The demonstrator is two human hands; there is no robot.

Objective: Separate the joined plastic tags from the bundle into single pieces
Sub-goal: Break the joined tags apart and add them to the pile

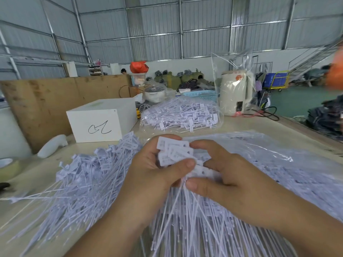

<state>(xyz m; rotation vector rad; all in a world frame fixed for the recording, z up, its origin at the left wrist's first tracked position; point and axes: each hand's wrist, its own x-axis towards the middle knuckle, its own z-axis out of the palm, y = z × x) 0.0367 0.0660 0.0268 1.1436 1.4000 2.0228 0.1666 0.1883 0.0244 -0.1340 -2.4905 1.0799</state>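
Head view looks down on two bare hands meeting over a spread of white plastic tags. Nearest the camera, the long thin tails of the bundle (187,216) fan down toward the lower edge. The left hand (156,175) grips the flat heads of that bundle, its thumb pressed across the top of them; the right hand (228,177) pinches the same cluster of heads from the other side, fingers (200,144) curled over the upper tags and thumb beneath (so both hands are closed on the one bundle).

To the left, a loose pile of tags (87,175) lies on the table (246,123). To the right, a clear plastic bag (278,164) holds more tags, lying flat. Beyond the hands stands a white box (98,121) with a pen scrawl on its front, and beside it a second bag of tags (180,114). Farther back, a cream kettle (235,91) stands wrapped in clear film, near a blue basket (202,95).
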